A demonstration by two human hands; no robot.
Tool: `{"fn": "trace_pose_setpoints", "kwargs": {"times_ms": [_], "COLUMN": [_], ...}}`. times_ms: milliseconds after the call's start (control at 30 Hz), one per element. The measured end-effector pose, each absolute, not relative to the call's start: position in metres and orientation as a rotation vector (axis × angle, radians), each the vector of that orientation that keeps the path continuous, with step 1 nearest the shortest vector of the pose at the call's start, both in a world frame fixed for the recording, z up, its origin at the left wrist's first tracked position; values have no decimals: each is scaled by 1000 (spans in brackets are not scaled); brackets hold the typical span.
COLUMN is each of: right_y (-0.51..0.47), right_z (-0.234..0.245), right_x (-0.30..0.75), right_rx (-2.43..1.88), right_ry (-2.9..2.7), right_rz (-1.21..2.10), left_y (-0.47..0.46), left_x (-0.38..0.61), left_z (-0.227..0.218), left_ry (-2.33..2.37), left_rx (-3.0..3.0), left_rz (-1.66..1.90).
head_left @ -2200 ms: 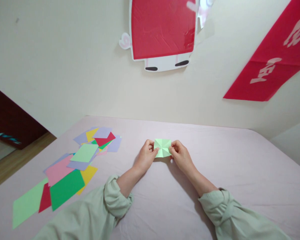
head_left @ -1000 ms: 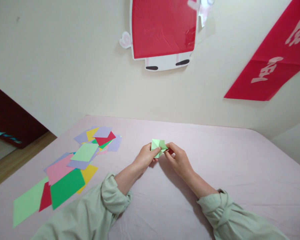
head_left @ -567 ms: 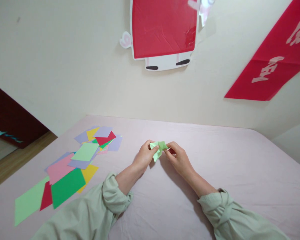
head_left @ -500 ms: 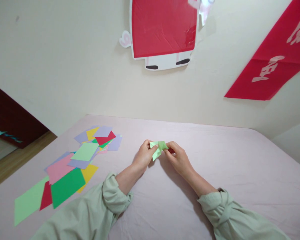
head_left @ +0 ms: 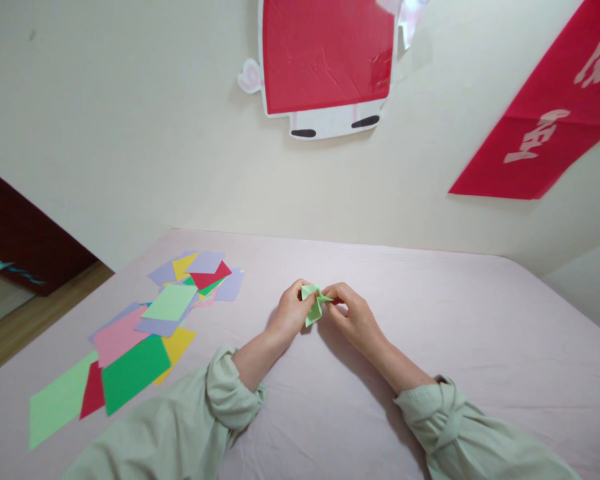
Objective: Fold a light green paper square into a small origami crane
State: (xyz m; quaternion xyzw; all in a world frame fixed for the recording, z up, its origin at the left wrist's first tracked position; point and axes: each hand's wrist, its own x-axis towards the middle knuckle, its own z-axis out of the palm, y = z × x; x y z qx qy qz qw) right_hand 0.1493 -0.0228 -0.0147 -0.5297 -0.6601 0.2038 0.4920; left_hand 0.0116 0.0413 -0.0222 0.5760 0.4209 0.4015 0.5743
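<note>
A small folded piece of light green paper is held between my two hands, just above the middle of the table. My left hand grips its left side, the thumb lying on top of the folds. My right hand pinches a narrow point of the paper on the right between thumb and fingers. The paper is creased, with a flap spreading downward near the left thumb. Fingers hide part of it on both sides.
Loose coloured paper sheets lie in an overlapping heap on the left of the table, among them a green sheet and a pink sheet. The table has a pale pink cover. Behind it rises a wall with red decorations.
The paper's right part has gone from a spread flap to a narrow pinched point. My right hand has moved slightly left, closer to my left hand.
</note>
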Motion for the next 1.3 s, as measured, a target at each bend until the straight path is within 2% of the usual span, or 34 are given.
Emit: {"fn": "trace_pose_setpoints", "kwargs": {"times_ms": [200,400,600,767,900,1100,1300], "right_y": [-24,-19,-12,-11,-12,-13,-13], "right_z": [-13,-20,-30,-30,-28,-27,-29], "right_x": [148,153,165,164,161,161,163], "right_rx": [-1288,-1362,-1327,-1311,-1280,-1342,-1366], "right_ry": [-1567,-1275,-1030,-878,-908,-1062,-985], "right_rz": [512,692,805,860,896,765,775], "left_y": [42,41,34,31,37,42,36], "left_x": [9,9,7,6,7,12,12], "left_z": [-17,-14,-9,-10,-14,-20,-18], "left_ry": [902,875,793,750,798,878,789], "left_rx": [1304,1266,1703,1977,1849,1491,1693], "left_rz": [913,920,1035,989,1023,956,995]}}
